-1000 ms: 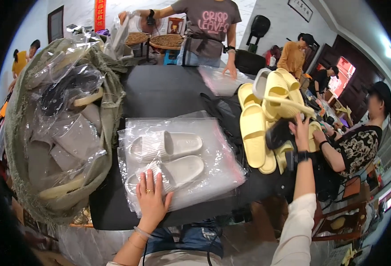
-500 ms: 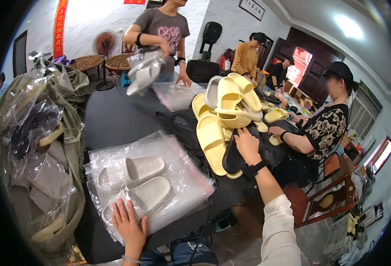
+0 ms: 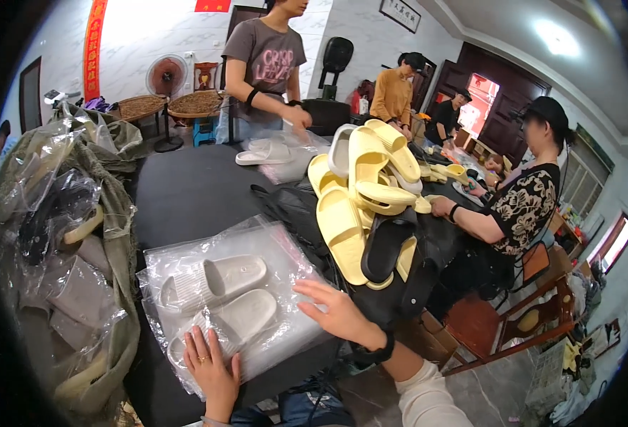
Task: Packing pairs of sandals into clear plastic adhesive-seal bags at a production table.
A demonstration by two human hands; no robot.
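A pair of pale grey slippers lies side by side, at least partly under clear plastic, on a stack of clear plastic bags. My left hand rests flat over the strap end of the nearer slipper, fingers outstretched. Above the right side of the bags is my right hand, empty, its fingers apart; whether it touches the plastic I cannot tell. Just beyond it rises a heap of yellow slippers, with a black slipper leaning at its near side.
At left stands a large woven sack holding bagged slippers. Across the black table, a person bends over a pale slipper pair and plastic bags. Another person works at right, beside a wooden chair.
My right hand has left the slipper heap and come left over the bags. The black slipper shows more fully. The person across has lowered the bagged slippers onto the table.
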